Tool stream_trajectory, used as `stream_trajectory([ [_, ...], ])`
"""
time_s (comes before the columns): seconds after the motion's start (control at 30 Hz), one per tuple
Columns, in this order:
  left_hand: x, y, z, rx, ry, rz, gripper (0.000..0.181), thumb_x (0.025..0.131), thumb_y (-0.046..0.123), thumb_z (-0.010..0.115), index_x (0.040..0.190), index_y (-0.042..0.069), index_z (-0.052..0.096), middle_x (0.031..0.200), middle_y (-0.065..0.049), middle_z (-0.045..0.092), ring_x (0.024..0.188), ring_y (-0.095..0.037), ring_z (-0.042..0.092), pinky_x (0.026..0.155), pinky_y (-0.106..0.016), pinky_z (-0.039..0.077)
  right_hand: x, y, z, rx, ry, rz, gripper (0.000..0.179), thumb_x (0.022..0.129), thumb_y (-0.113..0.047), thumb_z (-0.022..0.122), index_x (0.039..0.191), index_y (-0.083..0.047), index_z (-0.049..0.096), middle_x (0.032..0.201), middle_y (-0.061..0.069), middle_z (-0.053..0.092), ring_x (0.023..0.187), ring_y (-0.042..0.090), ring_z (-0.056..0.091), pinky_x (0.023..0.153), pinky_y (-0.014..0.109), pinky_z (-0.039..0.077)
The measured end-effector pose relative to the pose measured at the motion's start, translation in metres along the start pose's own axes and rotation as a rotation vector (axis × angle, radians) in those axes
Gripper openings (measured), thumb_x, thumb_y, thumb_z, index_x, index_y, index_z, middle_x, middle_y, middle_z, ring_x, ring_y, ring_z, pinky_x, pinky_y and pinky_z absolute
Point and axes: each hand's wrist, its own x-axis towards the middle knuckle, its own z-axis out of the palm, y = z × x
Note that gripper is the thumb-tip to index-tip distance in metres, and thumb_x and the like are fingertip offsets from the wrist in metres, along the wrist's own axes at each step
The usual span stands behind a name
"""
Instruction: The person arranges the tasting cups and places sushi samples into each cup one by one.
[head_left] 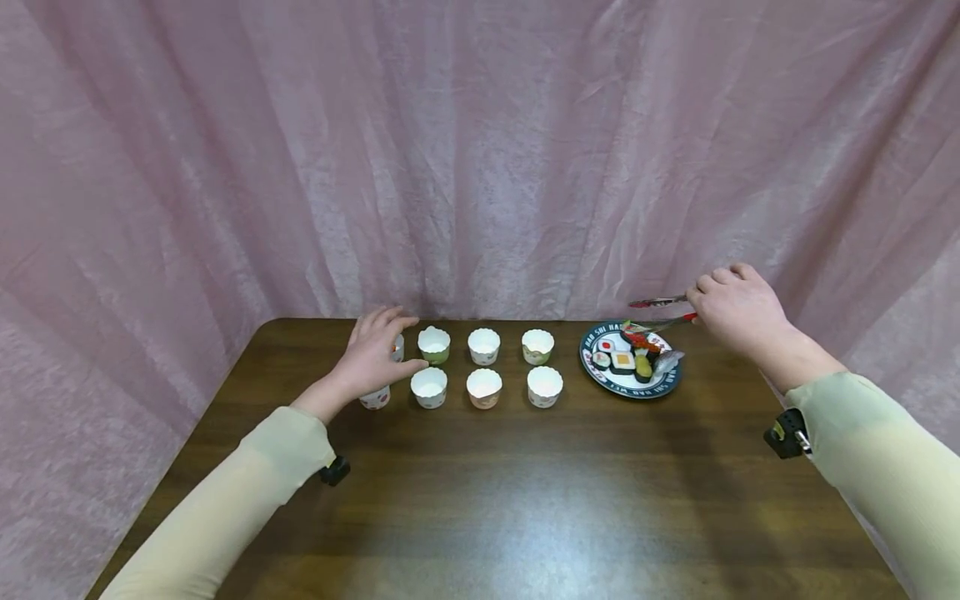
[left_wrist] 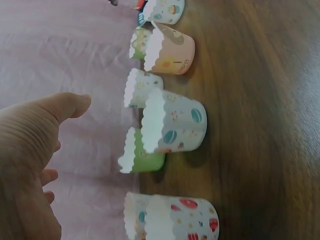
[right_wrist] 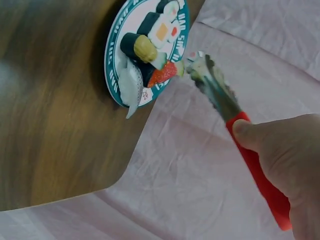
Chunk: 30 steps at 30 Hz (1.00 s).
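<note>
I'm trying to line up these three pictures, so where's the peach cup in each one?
Head: peach cup, below centre, in the near row.
Left wrist: peach cup, upper middle.
Right wrist: not in it.
Shared landmark: the table, brown wood in all three.

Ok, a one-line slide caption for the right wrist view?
Right hand grips red-handled tongs beside a plate of sushi pieces on a wooden table.

In the head view, two rows of cups (head_left: 483,399) are placed mid-frame on the table (head_left: 487,500) before the curtain (head_left: 480,167), partly behind the left hand (head_left: 375,354). Right of them, sushi (head_left: 622,362) is laid on a plate (head_left: 633,392); at its upper right, tongs (head_left: 688,317) are held by the right hand (head_left: 738,308).
</note>
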Motion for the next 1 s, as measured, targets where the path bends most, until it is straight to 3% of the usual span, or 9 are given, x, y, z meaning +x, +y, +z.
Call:
stream_trajectory([
  [0.23,0.017,0.006,0.007,0.025,-0.024,-0.040,0.084,0.091,0.050,0.076,0.159,0.014,0.043,0.171,-0.020,0.024,0.161,-0.044,0.009,0.125,-0.071,0.005,0.014,0.000,0.008,0.049,-0.106,0.069,0.021,0.086,-0.023,0.082,0.095,-0.004,0.075,0.094,0.014,0.072,0.097,0.038,0.064,0.090,0.059,0.045],
  [0.4,0.029,0.005,0.009,0.019,-0.050,-0.081,0.084,0.091,0.050,0.074,0.159,0.013,0.043,0.171,-0.024,0.022,0.160,-0.048,0.009,0.125,-0.072,0.005,0.026,-0.006,0.004,0.099,-0.184,0.109,0.021,0.090,-0.026,0.077,0.085,-0.005,0.074,0.090,0.014,0.070,0.093,0.038,0.064,0.086,0.057,0.043],
  [0.7,0.040,-0.011,0.016,0.043,-0.086,-0.147,0.087,0.089,0.050,0.077,0.159,0.011,0.042,0.170,-0.025,0.022,0.159,-0.049,0.009,0.125,-0.071,0.003,0.046,-0.020,0.002,0.126,-0.276,0.119,0.018,0.089,-0.022,0.071,0.081,-0.005,0.073,0.088,0.014,0.070,0.090,0.037,0.063,0.084,0.053,0.041],
  [1.0,0.041,-0.017,0.020,0.060,-0.097,-0.186,0.090,0.090,0.052,0.076,0.161,0.010,0.039,0.170,-0.025,0.022,0.159,-0.049,0.009,0.125,-0.071,0.001,0.052,-0.028,0.006,0.129,-0.340,0.148,0.017,0.088,-0.022,0.066,0.084,-0.006,0.073,0.094,0.018,0.072,0.092,0.038,0.062,0.086,0.054,0.040],
])
